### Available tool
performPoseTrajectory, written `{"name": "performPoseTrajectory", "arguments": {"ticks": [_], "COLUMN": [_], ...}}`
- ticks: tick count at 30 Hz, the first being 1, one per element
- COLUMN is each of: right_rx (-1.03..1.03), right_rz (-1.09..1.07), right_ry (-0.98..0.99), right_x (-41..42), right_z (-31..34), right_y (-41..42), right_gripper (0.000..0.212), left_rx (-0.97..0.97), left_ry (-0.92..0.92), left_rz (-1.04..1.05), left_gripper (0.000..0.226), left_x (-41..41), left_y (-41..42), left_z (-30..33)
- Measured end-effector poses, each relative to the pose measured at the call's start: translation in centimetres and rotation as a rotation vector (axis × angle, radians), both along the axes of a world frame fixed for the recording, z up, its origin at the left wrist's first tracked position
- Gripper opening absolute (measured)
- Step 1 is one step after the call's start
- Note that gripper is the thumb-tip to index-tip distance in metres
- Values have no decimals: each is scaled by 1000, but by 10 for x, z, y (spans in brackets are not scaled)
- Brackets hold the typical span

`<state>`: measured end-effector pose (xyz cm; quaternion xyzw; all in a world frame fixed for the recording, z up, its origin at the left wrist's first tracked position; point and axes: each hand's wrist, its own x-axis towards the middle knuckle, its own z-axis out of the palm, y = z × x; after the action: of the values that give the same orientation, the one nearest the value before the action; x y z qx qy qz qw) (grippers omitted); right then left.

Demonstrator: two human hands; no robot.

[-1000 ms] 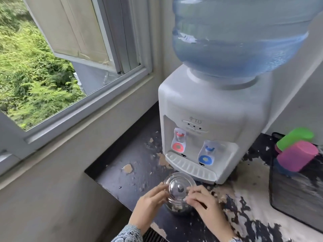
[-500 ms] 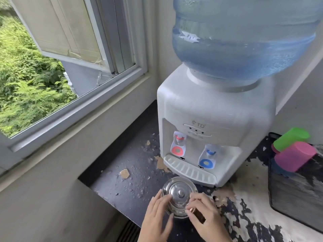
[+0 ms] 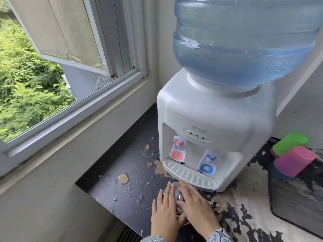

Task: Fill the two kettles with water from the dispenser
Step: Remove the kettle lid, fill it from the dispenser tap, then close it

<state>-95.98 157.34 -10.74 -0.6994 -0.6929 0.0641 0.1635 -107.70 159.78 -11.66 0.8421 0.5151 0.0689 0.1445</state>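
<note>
Kettle (image 3: 178, 198) sits on the bench (image 3: 132, 193) at 6 o'clock in the head view, just in front of the dispenser (image 3: 209, 119) drip tray (image 3: 190, 175). Only a strip of its steel lid and the round knob shows between the two hands; the rest is covered. Only this one kettle is visible.

Left hand (image 3: 165, 212) lies along the kettle's 9 o'clock side, fingers straight and close together, pointing to 12. Grip not closed: flat contact on the lid edge, nothing pinched.

Right hand (image 3: 197, 205) lies over the lid from 3 o'clock, fingers straight and slightly spread, tips reaching nearly to the drip tray. Thumb sits by the knob. Also a flat rest, no curl round anything. Patterned sleeve cuffs show at the bottom edge.

Dispenser stands at centre, white body, big blue water bottle (image 3: 244, 41) upside down on top. Two taps in the recess: red tap (image 3: 178, 151) at left, blue tap (image 3: 208, 164) at right. Kettle is below and in front of the tray, nearer the red tap side, not under either tap.

Bench surface is dark with paint peeled off in patches. At 3 o'clock, a black mesh basket (image 3: 297, 206) with a green cup (image 3: 290, 143) and a pink cup (image 3: 295, 161) lying on their sides. At 10 o'clock, an open window (image 3: 73, 32) with greenery outside.
</note>
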Motion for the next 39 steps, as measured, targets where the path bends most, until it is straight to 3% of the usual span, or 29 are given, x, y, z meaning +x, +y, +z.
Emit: {"name": "performPoseTrajectory", "arguments": {"ticks": [8,10,13,15,17,19,22,24,27,29,32,35,39], "right_rx": [96,88,72,73,47,-8,-75,-58,-89,-99,96,293,379], "right_rz": [-53,-60,-41,-32,-41,-57,-90,-106,-96,-131,-362,-577,-866], "right_ry": [-166,-154,-158,-162,-141,-65,97,161,303,519,834,916,795], "right_x": [-4,-5,-5,-5,-5,-4,4,11,20,23,33,46,66], "right_z": [2,3,1,2,4,5,3,5,8,9,9,6,-17], "right_y": [3,3,3,3,3,5,9,11,10,8,-8,-33,-73], "right_gripper": [68,65,62,60,57,48,30,20,9,16,15,14,16], "left_rx": [58,118,45,94,162,187,-34,-131,-165,-184,-112,-100,-96], "left_ry": [17,14,92,105,63,-41,-256,-409,-356,-311,-227,-100,-215], "left_rz": [-92,-116,-191,-176,-172,-185,-215,-182,-148,-95,-146,-190,-167], "left_gripper": [80,73,91,93,86,78,96,91,98,104,110,97,93], "left_x": [2,-2,-5,-5,-2,-1,-2,-2,-1,-1,-3,-1,-4], "left_y": [5,9,11,10,10,10,9,8,9,12,12,12,13], "left_z": [9,8,-3,-8,-10,-10,-8,-5,-12,-14,-11,-5,-17]}}
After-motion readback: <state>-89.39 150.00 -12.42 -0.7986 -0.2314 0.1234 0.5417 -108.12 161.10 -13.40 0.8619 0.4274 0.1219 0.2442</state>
